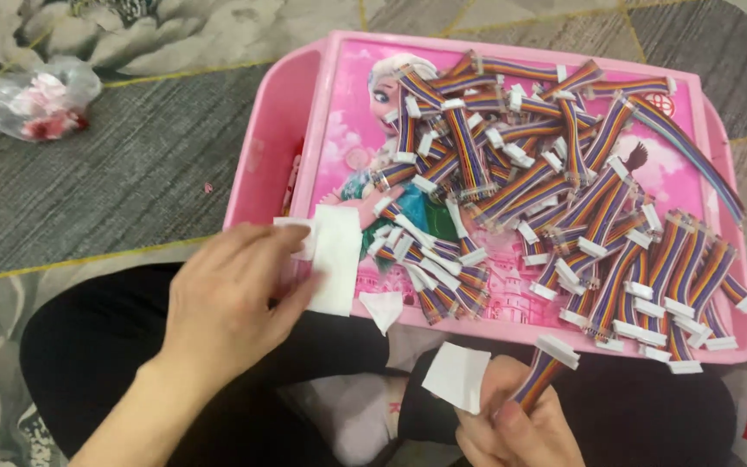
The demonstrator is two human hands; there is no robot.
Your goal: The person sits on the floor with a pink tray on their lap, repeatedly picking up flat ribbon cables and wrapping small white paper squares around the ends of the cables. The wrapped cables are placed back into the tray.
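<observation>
A pink lap tray (261,147) is set across the person's legs, with a heap of short rainbow ribbon cables (555,199) piled from its centre out to 3 o'clock, each ending in white connectors. At about 8 o'clock the left hand (226,294) is laid on the tray's near-left edge, its fingers pressed against a sheet of white paper labels (335,259), one of which seems to be pinched at the fingertips. At 6 o'clock the right hand (516,424) is closed around a single ribbon cable (546,367), held upright with its white connector on top, and a loose white paper square (457,376) is kept against the same hand. A torn scrap (382,309) lies just beside the sheet. The labelling of one cable appears to be the step in hand; a label would next need to be lifted clear and brought to the held cable, squarely aligned.
</observation>
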